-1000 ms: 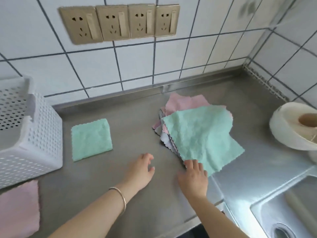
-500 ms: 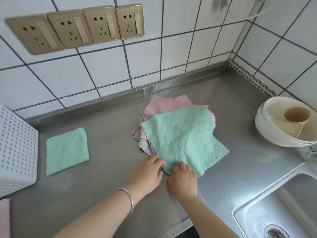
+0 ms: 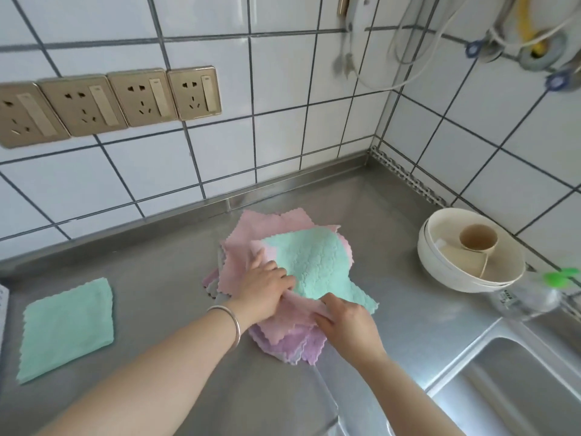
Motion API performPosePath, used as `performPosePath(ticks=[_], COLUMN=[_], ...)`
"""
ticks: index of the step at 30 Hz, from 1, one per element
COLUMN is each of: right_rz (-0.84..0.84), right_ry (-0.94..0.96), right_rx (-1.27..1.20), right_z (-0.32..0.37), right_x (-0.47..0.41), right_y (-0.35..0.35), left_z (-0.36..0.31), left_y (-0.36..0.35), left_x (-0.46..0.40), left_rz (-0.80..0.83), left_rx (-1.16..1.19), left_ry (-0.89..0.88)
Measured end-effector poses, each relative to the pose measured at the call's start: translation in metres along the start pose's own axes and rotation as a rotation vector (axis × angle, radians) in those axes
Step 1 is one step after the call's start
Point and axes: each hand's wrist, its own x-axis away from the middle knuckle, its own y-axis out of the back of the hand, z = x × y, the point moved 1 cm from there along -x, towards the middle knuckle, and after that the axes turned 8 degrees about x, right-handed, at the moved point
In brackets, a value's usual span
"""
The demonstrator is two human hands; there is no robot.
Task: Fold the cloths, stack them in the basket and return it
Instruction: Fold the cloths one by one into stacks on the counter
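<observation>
Right now both hands are busy at the cloth pile [image 3: 251, 247] in the middle of the steel counter [image 3: 157, 309]. Her left hand [image 3: 267, 289] lies on the pile with its fingers curled over the folded-up edge of a pink cloth [image 3: 301, 305], just where the green cloth [image 3: 314, 265] on top begins. Her right hand [image 3: 349, 325] pinches the same pink edge a little nearer to her, fingers closed on the fabric. Green sits crumpled on the upper right of the pile, pink cloths spread out beneath it toward the wall, and a purple cloth [image 3: 295, 344] pokes out at the near side under the right hand. Off to the left, well apart from the pile, one folded green cloth [image 3: 67, 328] lies flat. Only a sliver of white shows at the far left edge; I cannot tell whether that is the basket. To the right, near the sink [image 3: 518, 391], a stack of white bowls [image 3: 446, 265] holds a beige cup [image 3: 478, 237].
</observation>
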Motion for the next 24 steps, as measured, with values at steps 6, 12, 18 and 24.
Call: performPosePath(ticks=[6, 12, 18, 24], right_rz=[0.158, 0.324, 0.46, 0.521], right_ry=[-0.048, 0.098, 0.247, 0.367], right_rx=[-0.089, -0.356, -0.446, -0.342], right_z=[-0.001, 0.039, 0.103, 0.177], right_x=[-0.023, -0.042, -0.059, -0.071], right_y=[0.06, 0.108, 0.111, 0.088], left_z=[0.03, 0.04, 0.053, 0.096], left_y=[0.046, 0.103, 0.135, 0.143], left_x=[0.007, 0.069, 0.146, 0.223], left_rz=[-0.125, 0.049, 0.176, 0.179], left_rx=[-0.076, 0.248, 0.576, 0.57], left_ry=[-0.136, 0.003, 0.252, 0.422])
